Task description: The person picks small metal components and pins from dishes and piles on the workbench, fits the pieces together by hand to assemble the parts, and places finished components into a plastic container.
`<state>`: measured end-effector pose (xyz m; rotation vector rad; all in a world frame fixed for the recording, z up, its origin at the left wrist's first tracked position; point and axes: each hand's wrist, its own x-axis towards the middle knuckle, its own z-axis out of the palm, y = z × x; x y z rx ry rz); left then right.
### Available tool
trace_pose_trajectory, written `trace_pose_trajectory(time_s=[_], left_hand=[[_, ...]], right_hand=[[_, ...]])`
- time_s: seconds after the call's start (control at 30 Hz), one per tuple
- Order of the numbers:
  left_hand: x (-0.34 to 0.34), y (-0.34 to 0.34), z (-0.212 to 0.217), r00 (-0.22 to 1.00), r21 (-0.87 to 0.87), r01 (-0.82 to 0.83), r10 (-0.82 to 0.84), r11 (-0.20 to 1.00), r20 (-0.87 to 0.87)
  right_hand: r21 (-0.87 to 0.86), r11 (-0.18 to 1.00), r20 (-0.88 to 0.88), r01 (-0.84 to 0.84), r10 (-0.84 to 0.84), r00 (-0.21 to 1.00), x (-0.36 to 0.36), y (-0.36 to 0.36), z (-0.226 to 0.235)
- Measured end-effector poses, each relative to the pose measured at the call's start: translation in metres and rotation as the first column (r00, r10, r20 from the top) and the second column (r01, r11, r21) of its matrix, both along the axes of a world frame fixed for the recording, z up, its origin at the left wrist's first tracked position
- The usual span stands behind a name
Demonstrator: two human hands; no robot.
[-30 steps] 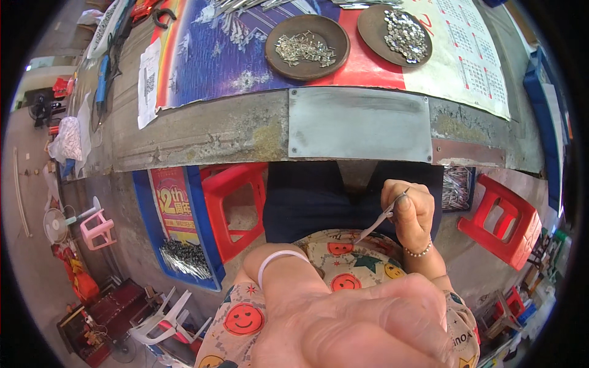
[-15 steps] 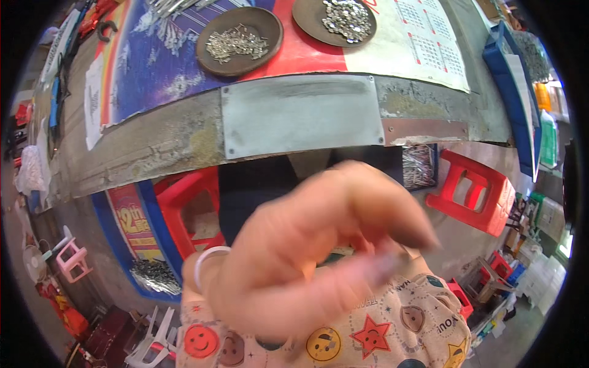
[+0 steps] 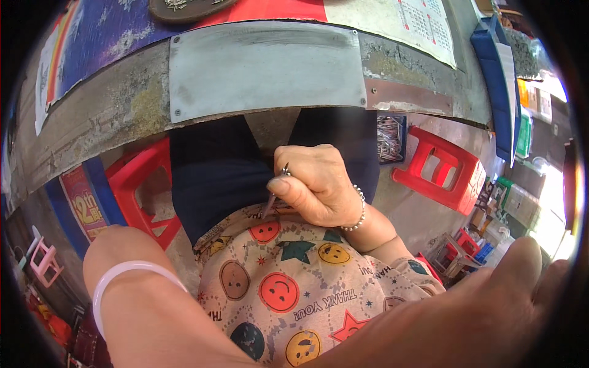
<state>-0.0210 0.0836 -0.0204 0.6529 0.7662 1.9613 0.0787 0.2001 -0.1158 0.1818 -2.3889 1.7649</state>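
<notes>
My right hand (image 3: 316, 184), with a beaded bracelet at the wrist, is closed in front of my apron and lap. Between its thumb and curled fingers is a thin metal tool (image 3: 270, 203) with a small dark pointed tip; its exact kind is hard to make out. Very near the camera, my left hand (image 3: 429, 328) stretches across the lower edge toward the right, a pale pink bangle on its wrist. Only some of its fingers show, at the lower right, and their grip cannot be seen. The patterned apron (image 3: 279, 291) lies behind both hands.
Ahead runs a worn workbench with a grey metal plate (image 3: 267, 73) on its front edge. A dark dish (image 3: 184, 13) of small metal pieces stands on it. Red stools (image 3: 442, 168) flank my legs, and a tray of metal parts (image 3: 391, 140) sits below right.
My left hand, blurred and curled at the centre before, is now low and close, reaching right. My right hand with the thin tool has come into sight. The bench has shifted up and left in view.
</notes>
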Motion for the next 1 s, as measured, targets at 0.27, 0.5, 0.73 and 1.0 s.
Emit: trace_pose_trajectory(time_s=[0.27,0.5,0.73,1.0], left_hand=[[0.006,-0.008,-0.003,1.000,-0.042,0.018,-0.017,0.999,0.021],[-0.009,-0.030,-0.008,1.000,-0.160,0.012,-0.015,0.987,-0.018],[0.001,-0.043,-0.060,0.898,-0.246,0.018,0.093,0.969,0.431],[0.006,-0.050,-0.068,0.877,-0.246,-0.075,0.181,0.966,0.445]], right_hand=[[0.007,1.000,0.032,-0.027,0.027,0.999,0.003,0.000,-0.003],[0.092,0.996,0.052,-0.011,0.006,0.999,-0.002,-0.005,-0.009],[-0.038,0.999,0.077,-0.019,0.022,0.997,0.000,-0.004,-0.006],[0.011,0.999,0.086,0.035,-0.036,0.996,0.001,-0.009,0.000]])
